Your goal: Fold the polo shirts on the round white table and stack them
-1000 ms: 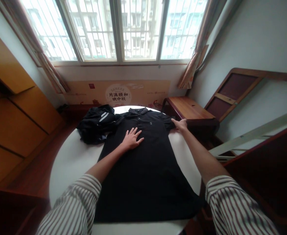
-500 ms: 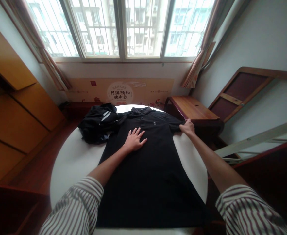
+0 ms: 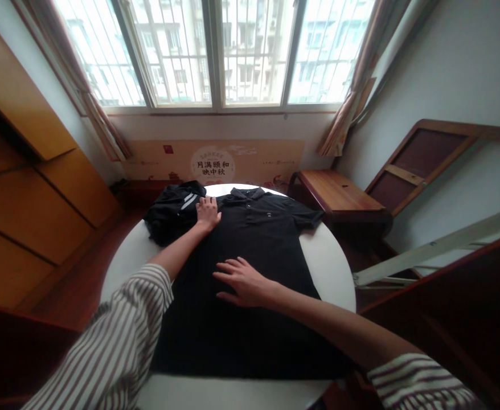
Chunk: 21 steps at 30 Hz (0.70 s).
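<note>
A black polo shirt [image 3: 271,245] lies face up and spread out, its collar towards the window and its hem towards me. My left hand [image 3: 208,213] rests at the shirt's left shoulder, fingers a little bent and pointing away from me; nothing shows in its grasp. Beside it is a crumpled heap of black clothing [image 3: 171,213] with pale stripes. Across the middle of the shirt reaches my right hand [image 3: 244,283], open with its fingers apart, over or lightly touching the cloth. The shirt's left sleeve is mostly hidden by my left hand and the heap.
Beneath the clothes is a round white table [image 3: 124,256]. A wooden stool or side table [image 3: 339,191] stands at the back right, near a leaning wooden frame [image 3: 421,154]. Orange cabinets [image 3: 62,199] line the left, and a printed panel [image 3: 250,162] stands below the window.
My right hand has let go of the right sleeve and come inward over the shirt's middle. My left hand has moved from the chest up and left to the shoulder.
</note>
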Each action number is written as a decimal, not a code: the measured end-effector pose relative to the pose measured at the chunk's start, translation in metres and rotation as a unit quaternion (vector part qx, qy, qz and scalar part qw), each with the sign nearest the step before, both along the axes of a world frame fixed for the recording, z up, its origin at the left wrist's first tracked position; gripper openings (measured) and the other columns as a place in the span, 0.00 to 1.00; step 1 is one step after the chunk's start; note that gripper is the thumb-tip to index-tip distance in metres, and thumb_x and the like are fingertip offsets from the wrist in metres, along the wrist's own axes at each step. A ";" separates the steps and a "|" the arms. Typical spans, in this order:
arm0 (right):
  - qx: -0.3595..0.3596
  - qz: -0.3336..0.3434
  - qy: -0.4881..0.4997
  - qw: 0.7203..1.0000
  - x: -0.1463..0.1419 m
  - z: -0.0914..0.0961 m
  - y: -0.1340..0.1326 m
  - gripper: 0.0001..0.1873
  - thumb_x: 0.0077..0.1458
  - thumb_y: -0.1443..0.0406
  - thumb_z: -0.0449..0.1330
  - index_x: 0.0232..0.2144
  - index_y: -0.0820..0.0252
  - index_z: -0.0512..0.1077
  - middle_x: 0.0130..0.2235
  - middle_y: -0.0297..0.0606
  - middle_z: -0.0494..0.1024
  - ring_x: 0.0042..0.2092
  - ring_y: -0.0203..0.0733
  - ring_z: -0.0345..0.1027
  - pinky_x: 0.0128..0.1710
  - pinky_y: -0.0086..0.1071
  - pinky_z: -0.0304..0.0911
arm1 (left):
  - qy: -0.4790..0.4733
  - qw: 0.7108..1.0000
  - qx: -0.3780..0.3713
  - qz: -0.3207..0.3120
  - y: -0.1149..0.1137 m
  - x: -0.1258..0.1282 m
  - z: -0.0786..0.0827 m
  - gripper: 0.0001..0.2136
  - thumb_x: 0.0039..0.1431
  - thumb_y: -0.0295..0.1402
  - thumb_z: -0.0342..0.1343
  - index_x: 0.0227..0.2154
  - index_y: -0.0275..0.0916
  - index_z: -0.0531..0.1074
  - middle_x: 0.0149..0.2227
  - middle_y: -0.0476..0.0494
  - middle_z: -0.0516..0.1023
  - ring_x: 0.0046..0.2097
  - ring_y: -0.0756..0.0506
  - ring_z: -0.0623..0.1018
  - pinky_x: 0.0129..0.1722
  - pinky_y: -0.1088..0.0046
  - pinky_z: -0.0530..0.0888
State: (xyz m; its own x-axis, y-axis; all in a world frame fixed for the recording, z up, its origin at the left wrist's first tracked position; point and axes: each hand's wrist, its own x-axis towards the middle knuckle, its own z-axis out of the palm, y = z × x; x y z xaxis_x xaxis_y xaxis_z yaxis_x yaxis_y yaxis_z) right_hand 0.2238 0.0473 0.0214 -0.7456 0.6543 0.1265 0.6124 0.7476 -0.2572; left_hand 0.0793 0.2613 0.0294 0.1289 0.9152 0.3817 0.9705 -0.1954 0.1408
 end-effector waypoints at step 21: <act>-0.146 0.143 0.048 0.978 -0.018 0.006 -0.073 0.47 0.54 0.39 0.59 0.70 0.42 0.49 0.73 0.43 0.36 0.71 0.68 0.19 0.63 0.71 0.23 | -0.106 0.968 -0.090 0.208 0.068 -0.097 0.051 0.18 0.54 0.30 0.56 0.47 0.25 0.74 0.47 0.21 0.77 0.52 0.30 0.77 0.51 0.57 0.74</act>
State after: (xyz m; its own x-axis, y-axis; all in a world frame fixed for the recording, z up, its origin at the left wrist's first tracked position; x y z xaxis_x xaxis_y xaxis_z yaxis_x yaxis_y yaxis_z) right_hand 0.2057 -0.0259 0.0271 -0.8971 0.4398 0.0425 0.3524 0.7703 -0.5315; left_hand -0.0181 0.3295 0.0807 -0.3292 0.9251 0.1894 0.9054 0.2523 0.3415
